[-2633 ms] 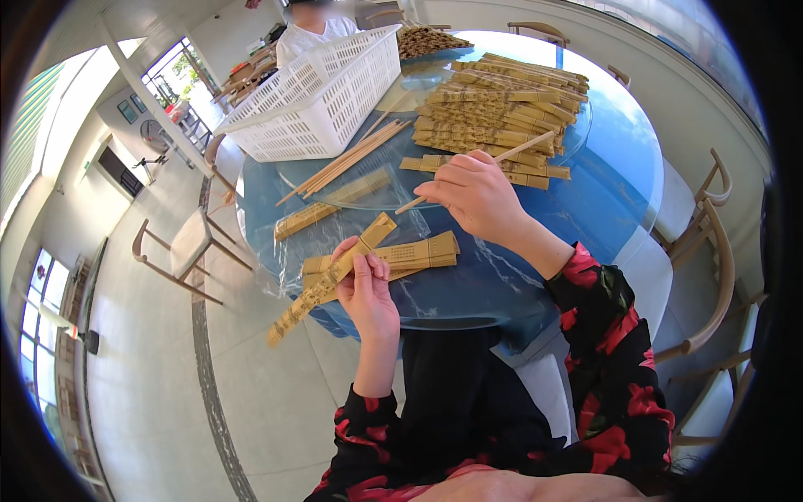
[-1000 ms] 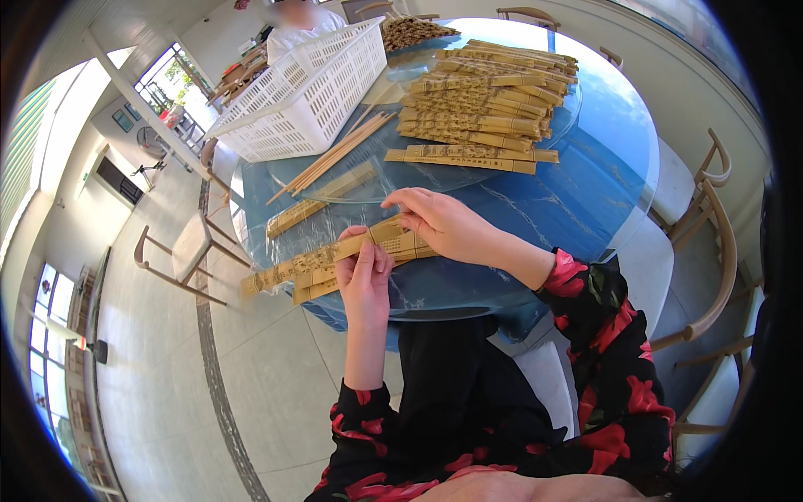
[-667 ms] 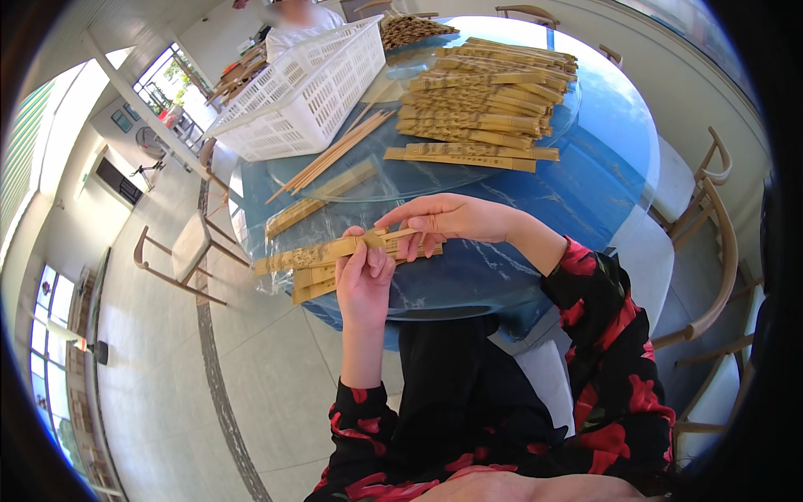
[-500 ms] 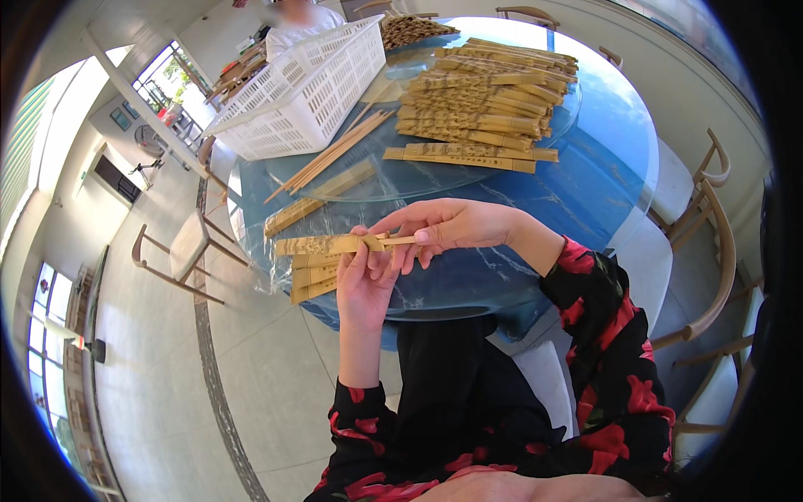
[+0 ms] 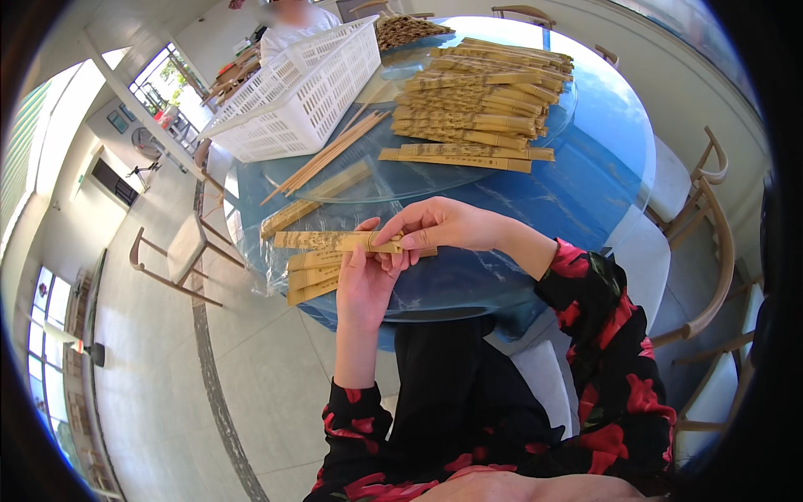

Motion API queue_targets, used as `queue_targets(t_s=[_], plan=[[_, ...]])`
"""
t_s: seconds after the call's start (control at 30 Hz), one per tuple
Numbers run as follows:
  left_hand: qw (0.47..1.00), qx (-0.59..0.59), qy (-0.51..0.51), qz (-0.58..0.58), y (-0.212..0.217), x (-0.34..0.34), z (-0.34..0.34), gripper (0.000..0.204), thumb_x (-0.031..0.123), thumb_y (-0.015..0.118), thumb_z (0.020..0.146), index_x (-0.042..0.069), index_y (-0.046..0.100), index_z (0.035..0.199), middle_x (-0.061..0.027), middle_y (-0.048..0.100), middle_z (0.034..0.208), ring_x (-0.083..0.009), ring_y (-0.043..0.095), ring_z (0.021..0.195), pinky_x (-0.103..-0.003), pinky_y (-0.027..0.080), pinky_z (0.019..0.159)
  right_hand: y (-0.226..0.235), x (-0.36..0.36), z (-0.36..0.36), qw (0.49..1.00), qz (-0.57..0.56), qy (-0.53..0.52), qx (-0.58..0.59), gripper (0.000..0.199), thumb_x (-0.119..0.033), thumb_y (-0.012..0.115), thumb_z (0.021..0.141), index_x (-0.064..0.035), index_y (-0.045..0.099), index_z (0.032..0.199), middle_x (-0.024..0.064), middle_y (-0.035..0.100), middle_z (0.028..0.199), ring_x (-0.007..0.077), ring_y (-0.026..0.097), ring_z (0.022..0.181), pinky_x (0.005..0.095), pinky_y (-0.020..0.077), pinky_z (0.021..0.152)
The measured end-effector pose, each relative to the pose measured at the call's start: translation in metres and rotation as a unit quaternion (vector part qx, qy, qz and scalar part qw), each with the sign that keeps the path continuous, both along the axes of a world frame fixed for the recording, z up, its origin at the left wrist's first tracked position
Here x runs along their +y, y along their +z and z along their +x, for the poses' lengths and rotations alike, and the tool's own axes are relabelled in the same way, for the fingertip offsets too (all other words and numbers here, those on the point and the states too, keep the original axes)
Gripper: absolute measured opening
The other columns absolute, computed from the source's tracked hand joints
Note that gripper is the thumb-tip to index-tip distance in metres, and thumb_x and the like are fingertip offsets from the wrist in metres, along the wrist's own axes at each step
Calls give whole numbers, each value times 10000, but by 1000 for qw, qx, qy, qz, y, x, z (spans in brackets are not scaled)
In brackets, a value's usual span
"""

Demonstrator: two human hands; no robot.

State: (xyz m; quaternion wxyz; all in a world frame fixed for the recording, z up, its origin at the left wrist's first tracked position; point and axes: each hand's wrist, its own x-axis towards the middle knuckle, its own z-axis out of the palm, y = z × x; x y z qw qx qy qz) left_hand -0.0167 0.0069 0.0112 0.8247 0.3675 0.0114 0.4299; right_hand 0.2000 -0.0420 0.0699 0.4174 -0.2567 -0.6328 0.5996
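Note:
My left hand (image 5: 365,289) grips a long tan paper chopstick sleeve (image 5: 322,241) with dark print, its thumb laid across the front. At the sleeve's right end, the fingers of my right hand (image 5: 452,224) pinch the edge. No bare chopstick shows there, and the fingers partly hide that end. Below, several more paper sleeves (image 5: 311,290) lie fanned at the table's near edge, partly covered by my left hand. Another bundle of sleeves (image 5: 288,219) rests just beyond, on clear plastic. Loose wooden chopsticks (image 5: 335,155) lie farther off, beside the basket.
A large heap of sleeves (image 5: 477,109) covers the far middle of the round blue table (image 5: 598,180). To its left stands a white plastic basket (image 5: 335,105), with a brown pile (image 5: 410,32) behind. Across the table is another person (image 5: 293,33). Wooden chairs (image 5: 188,251) surround the table.
The chopsticks that stuck out of the sleeve's right end have gone inside it. My right hand has moved left, up to the sleeve's end.

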Motion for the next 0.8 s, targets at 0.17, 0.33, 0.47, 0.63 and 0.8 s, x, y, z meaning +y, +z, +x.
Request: queue_targets(t_s=[0.17,0.33,0.47,0.63,0.8], plan=[[973,-108,167,-113,-6,36,-26,552,412,521,1113,-8,442,1461,-167,586,1361,-256,592,1238,-439,498,1089,4,0,7,999,-20,-7,-42,304,-87,600,1068,30,675,1338,91,746,1058,129,706,957,255,556,858],[929,-226,238,-171,-14,77,-69,365,267,476,1138,-23,505,1358,-120,577,1148,-224,591,1015,-410,507,1034,-5,6,6,996,-21,10,-91,283,-60,609,1055,21,690,1314,89,752,1026,128,712,929,252,563,837],[932,-302,110,-170,-32,82,-50,238,224,447,1147,5,536,1172,-34,433,866,-172,451,761,-347,472,853,-13,2,8,997,-44,-5,-64,341,-40,601,1048,15,624,1384,88,744,1028,137,712,918,260,565,821],[920,-327,105,-190,-26,73,-48,212,225,450,1148,57,496,1028,9,325,770,-149,362,691,-323,422,774,-7,5,2,996,-71,18,-53,412,-25,590,1044,17,530,1450,104,731,1018,147,709,909,277,569,819],[921,-343,80,-167,-26,72,-47,216,206,436,1152,59,473,997,3,319,769,-156,355,703,-331,410,789,-10,3,-1,997,-49,-3,-53,419,-47,610,1041,19,523,1446,116,737,973,140,705,863,278,569,792]])
